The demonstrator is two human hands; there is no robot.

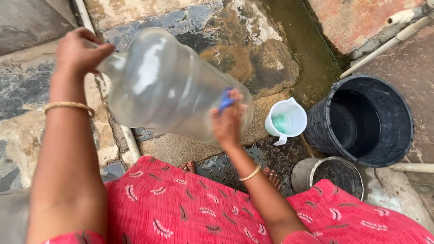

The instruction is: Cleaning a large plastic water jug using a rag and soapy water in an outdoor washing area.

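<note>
Two hands hold one large clear plastic bottle [167, 86] tilted above the wet stone floor [253, 54]. Left hand [79, 49]: fingers wrapped tight around the neck. Right hand [228, 119]: fingers pinching a blue scrubber [225, 100] against the bottle's base end. Bottle transparent, empty-looking, glossy. White jug [287, 119] and black bucket [361, 119] stand nearby.

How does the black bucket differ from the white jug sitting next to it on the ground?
The black bucket is far larger than the white jug, which stands just to its left. The bucket is dark and looks empty inside; the jug is white, with something greenish at its bottom. The jug has a side handle and a pouring lip; no handle shows on the bucket. Both stand upright and open-topped on the wet stone floor.
</note>
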